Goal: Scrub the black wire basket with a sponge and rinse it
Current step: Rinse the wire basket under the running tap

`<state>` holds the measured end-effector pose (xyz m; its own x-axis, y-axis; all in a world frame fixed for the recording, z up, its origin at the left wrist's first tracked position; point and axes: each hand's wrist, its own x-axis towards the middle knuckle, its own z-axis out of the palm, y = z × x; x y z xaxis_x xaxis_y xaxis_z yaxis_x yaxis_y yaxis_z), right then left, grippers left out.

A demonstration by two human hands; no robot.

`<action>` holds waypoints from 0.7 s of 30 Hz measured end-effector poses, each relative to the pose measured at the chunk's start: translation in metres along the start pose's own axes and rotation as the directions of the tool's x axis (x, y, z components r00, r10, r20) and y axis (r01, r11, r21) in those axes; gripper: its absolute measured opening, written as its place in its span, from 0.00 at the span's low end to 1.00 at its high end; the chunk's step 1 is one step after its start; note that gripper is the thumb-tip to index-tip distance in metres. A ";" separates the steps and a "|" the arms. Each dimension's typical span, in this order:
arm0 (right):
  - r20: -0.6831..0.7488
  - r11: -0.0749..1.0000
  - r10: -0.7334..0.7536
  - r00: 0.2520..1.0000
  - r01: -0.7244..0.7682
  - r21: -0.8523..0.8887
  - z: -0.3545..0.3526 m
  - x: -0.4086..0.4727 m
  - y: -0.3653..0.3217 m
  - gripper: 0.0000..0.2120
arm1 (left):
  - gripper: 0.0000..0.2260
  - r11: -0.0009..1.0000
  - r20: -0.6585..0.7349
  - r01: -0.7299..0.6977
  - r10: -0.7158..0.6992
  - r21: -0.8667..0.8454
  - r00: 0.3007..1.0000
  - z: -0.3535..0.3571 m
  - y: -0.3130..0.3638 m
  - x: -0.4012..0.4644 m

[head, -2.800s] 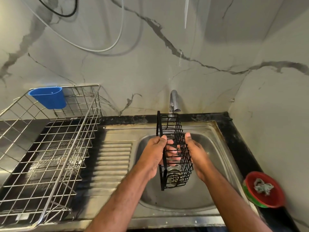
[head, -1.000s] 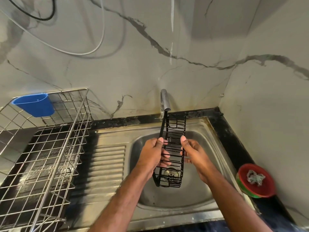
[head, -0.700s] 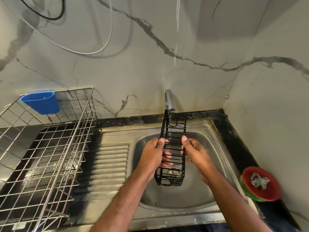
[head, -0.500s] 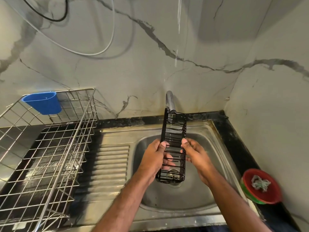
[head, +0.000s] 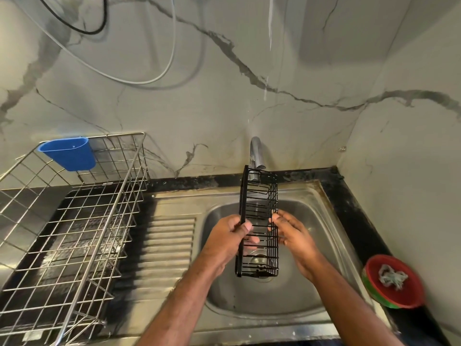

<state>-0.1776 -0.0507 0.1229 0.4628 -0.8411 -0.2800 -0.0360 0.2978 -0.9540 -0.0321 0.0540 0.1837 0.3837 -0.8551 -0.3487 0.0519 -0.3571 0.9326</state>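
A long, narrow black wire basket is held lengthwise over the steel sink bowl, its far end right under the tap spout. My left hand grips its left rim, thumb on the flat black edge. My right hand holds the right side with fingertips on the wires. The drain shows through the basket's near end. No sponge shows in either hand. Whether water runs from the tap I cannot tell.
A large steel wire dish rack stands on the left, with a blue plastic cup hooked on its back rim. A ribbed drainboard lies between rack and bowl. A red bowl holding a crumpled scrubber sits on the black counter at right.
The basket has been turned about its long axis between my hands and shifted slightly under the tap. Both hands have kept their hold on its sides.
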 end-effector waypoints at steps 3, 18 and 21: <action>0.003 1.000 -0.014 1.000 0.014 -0.013 -0.002 0.001 0.001 0.14 | 0.03 0.997 0.000 0.006 -0.006 0.072 1.000 -0.004 -0.004 0.003; 0.157 0.967 0.025 0.987 0.016 -0.253 -0.002 0.004 0.014 0.31 | 0.19 0.932 -0.140 0.043 -0.100 -0.359 0.985 -0.004 0.009 0.041; 0.231 0.951 -0.020 0.973 0.090 -0.297 0.001 0.005 0.009 0.34 | 0.14 0.922 -0.193 0.002 -0.083 -0.388 0.978 0.012 0.004 0.043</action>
<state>-0.1748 -0.0522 0.1134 0.6558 -0.7195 -0.2284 -0.2552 0.0735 -0.9641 -0.0269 0.0111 0.1716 0.5484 -0.7341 -0.4004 0.4060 -0.1849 0.8950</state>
